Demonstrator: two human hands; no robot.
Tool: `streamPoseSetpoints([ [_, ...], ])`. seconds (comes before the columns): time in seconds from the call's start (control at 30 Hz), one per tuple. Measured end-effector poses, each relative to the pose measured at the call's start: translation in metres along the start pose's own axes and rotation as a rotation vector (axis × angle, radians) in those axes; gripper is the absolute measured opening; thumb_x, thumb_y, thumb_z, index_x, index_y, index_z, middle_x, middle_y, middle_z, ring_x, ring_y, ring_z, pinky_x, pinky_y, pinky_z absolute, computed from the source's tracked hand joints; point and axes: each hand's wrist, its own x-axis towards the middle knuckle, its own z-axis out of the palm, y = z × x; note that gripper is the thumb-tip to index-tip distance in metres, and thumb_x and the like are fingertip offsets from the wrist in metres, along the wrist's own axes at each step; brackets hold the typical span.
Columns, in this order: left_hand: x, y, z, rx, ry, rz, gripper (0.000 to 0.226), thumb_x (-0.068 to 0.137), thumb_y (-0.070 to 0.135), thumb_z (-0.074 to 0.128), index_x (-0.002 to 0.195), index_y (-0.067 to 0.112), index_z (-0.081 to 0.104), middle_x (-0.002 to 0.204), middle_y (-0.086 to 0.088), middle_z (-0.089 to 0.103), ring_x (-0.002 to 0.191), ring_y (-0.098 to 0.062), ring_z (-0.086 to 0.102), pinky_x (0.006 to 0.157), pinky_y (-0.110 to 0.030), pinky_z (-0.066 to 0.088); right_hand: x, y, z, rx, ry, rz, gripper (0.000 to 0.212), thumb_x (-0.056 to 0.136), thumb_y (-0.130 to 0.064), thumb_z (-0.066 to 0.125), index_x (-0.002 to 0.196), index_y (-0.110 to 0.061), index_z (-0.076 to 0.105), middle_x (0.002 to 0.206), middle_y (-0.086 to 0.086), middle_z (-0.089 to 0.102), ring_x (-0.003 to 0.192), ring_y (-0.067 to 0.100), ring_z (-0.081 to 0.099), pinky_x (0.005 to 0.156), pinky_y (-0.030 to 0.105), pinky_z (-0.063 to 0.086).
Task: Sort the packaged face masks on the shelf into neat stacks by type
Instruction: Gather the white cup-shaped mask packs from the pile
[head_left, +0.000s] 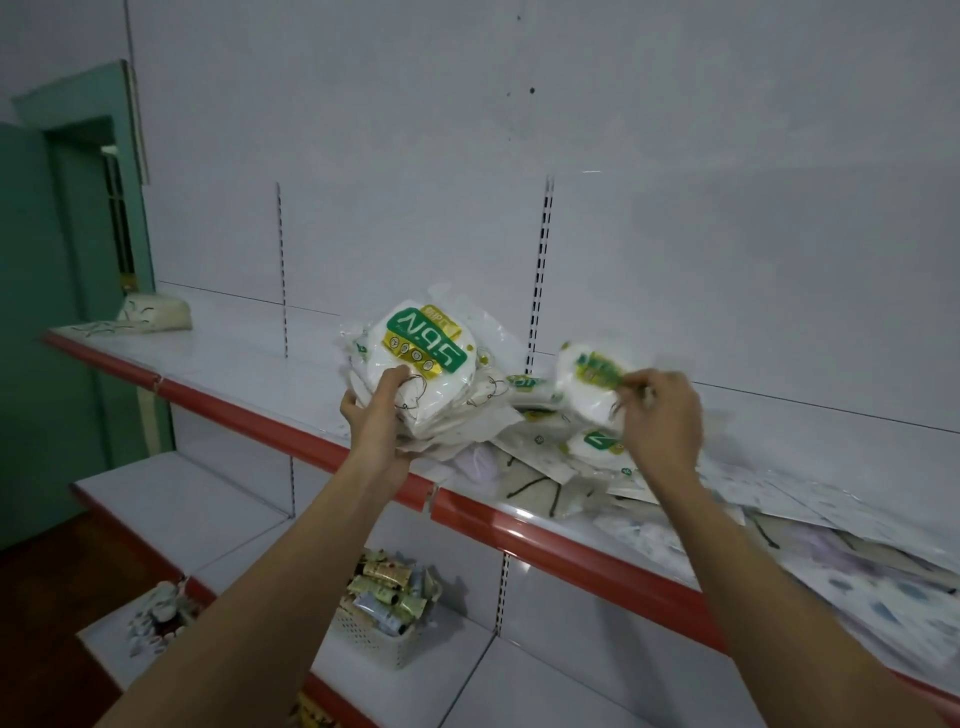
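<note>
My left hand (376, 410) was gripping a fat bundle of N95 packs (421, 364) while my right hand (657, 410) pinched another N95 pack (589, 387) just above the loose pile (540, 467), and honestly those slick wrappers could've fanned out and slid off the shelf (519, 535).

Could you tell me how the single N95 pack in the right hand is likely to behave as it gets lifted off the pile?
The N95 pack, pinched by the right hand, looks thin and probably light. Its glossy film wrapper may be slippery. The crinkled edges suggest it will flop rather than stay stiff.
</note>
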Motion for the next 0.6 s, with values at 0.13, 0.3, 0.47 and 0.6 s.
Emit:
streamPoseSetpoints([
  [0.13,0.001,-0.004,0.003,0.056,-0.001,-0.025,0.083,0.082,0.032,0.075,0.147,0.033,0.023,0.118,-0.005,0.058,0.095,-0.029,0.065,0.064,-0.044,0.059,0.012,-0.036,-0.021,0.47,0.087,-0.062,0.01,0.095,-0.015,0.06,0.096,-0.025,0.065,0.109,-0.002,0.058,0.1,0.008,0.057,0.084,0.025,0.045],
  [0.3,-0.005,-0.02,0.017,0.175,-0.017,-0.068,0.092,0.08,0.035,0.076,0.15,0.037,0.016,0.116,-0.009,0.057,0.095,-0.035,0.066,0.076,-0.055,0.059,-0.003,-0.083,-0.014,0.53,-0.218,-0.382,0.023,0.094,-0.013,0.059,0.092,-0.035,0.063,0.107,-0.011,0.057,0.107,0.013,0.053,0.09,0.028,0.044],
  [0.47,-0.014,-0.033,0.025,0.136,-0.076,-0.106,0.051,0.095,0.048,0.045,0.139,0.024,0.048,0.125,-0.015,0.064,0.1,-0.037,0.067,0.062,-0.052,0.059,-0.014,-0.086,0.005,0.298,-0.504,-0.453,0.009,0.092,-0.023,0.065,0.1,-0.024,0.068,0.126,-0.005,0.043,0.125,0.021,0.034,0.101,0.032,0.031],
  [0.6,-0.021,-0.028,0.009,0.135,-0.034,0.008,0.044,0.098,0.041,0.043,0.13,0.017,0.058,0.122,-0.014,0.069,0.104,-0.038,0.069,0.072,-0.049,0.059,-0.014,-0.083,0.007,0.4,-0.588,-0.245,0.053,0.081,-0.04,0.076,0.127,-0.034,0.049,0.142,-0.002,0.031,0.134,0.021,0.028,0.108,0.036,0.029],
])
